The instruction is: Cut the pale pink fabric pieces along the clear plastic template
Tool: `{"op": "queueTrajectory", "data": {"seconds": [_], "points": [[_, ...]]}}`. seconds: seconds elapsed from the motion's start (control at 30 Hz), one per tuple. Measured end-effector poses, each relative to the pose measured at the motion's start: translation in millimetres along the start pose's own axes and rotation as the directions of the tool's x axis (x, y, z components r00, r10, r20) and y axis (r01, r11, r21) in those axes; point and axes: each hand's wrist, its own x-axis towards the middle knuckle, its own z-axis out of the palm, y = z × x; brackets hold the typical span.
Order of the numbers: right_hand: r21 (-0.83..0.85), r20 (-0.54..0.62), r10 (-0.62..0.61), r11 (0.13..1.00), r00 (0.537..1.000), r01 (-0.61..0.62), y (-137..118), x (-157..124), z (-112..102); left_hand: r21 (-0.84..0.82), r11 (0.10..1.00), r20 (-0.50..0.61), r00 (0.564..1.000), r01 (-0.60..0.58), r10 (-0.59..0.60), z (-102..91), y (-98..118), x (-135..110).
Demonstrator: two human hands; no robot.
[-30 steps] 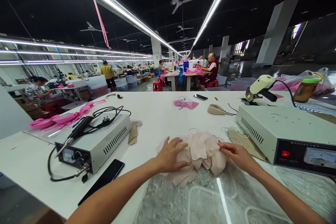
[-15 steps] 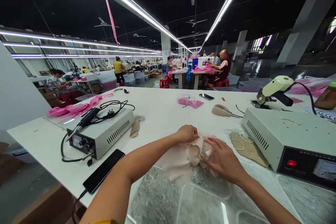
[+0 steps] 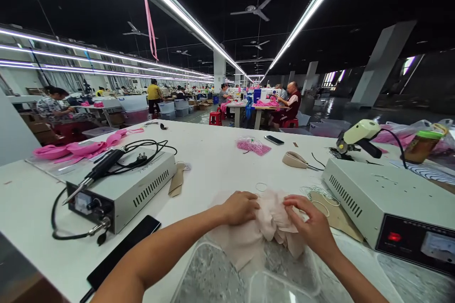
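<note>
On my feed, the left hand [image 3: 241,207] and right hand [image 3: 313,223] sit farther apart than before, pale fabric [image 3: 272,220] bunched between them. The left half-curls, the right bends loosely, both touching it; I can't tell their grip.

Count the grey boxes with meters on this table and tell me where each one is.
2. The left box sits under the black-handled tool; the right box stands to the right of the right hand. No others appear hidden.
</note>
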Motion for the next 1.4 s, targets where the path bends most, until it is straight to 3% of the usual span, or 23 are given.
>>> {"op": "queueTrajectory", "data": {"seconds": [0.07, 0.13, 0.3, 0.43, 0.53, 0.6, 0.67, 0.73, 0.8, 0.9, 1.07, 1.23, 1.3, 1.4], "points": [[0.022, 0.131, -0.059, 0.998, 0.990, 0.056, -20, -1, 10, 0.033, 0.999, -0.029, 1.000, -0.009, 0.010, 5.1, -1, 1], [0.004, 0.210, -0.041, 0.999, 0.977, 0.042, -33, -2, 22, 0.058, 0.998, -0.034, 0.999, -0.015, 0.017, 4.5, 0, 7], [-0.100, 0.129, 0.145, 0.986, 0.981, -0.133, -26, 9, 36, 0.079, 0.995, 0.026, 0.998, -0.054, 0.052, -15.5, 10, 40], [-0.065, 0.012, 0.325, 0.944, 0.946, -0.324, 6, 20, 12, 0.056, 0.996, -0.121, 0.991, 0.066, -0.059, -35.0, 15, 69], [-0.024, -0.052, 0.423, 0.905, 0.904, -0.425, 23, 11, -20, 0.001, 0.981, -0.187, 0.964, 0.194, -0.190, -36.0, 8, 71], [-0.029, -0.076, 0.407, 0.912, 0.910, -0.410, 20, 1, -31, -0.040, 0.972, -0.128, 0.963, 0.234, -0.237, -27.7, 0, 65], [-0.037, -0.020, 0.317, 0.947, 0.948, -0.318, 5, -5, -25, -0.076, 0.961, -0.023, 0.963, 0.265, -0.268, -16.0, -8, 58], [-0.021, 0.144, 0.168, 0.986, 0.975, -0.167, -13, -4, -8, -0.105, 0.944, 0.077, 0.949, 0.312, -0.305, -6.0, -14, 54], [-0.043, 0.296, 0.068, 0.997, 0.953, -0.058, -24, 3, 10, -0.125, 0.922, 0.157, 0.925, 0.367, -0.347, -0.8, -17, 53], [-0.163, 0.355, 0.119, 0.985, 0.927, -0.064, -22, 17, 20, -0.153, 0.885, 0.262, 0.882, 0.439, -0.392, -1.1, -19, 58], [-0.334, 0.401, 0.254, 0.935, 0.880, -0.118, -14, 25, 12, -0.217, 0.811, 0.412, 0.804, 0.543, -0.428, -3.9, -19, 80], [-0.433, 0.449, 0.332, 0.893, 0.829, -0.123, -35, 28, 17, -0.339, 0.696, 0.636, 0.699, 0.633, -0.327, 1.2, -16, 92], [-0.420, 0.472, 0.330, 0.899, 0.817, -0.121, -38, 26, 19, -0.411, 0.645, 0.683, 0.686, 0.644, -0.250, 5.9, -15, 89], [-0.333, 0.490, 0.294, 0.933, 0.820, -0.136, -33, 19, 17, -0.539, 0.550, 0.685, 0.712, 0.638, -0.154, 14.5, -16, 84]]}}
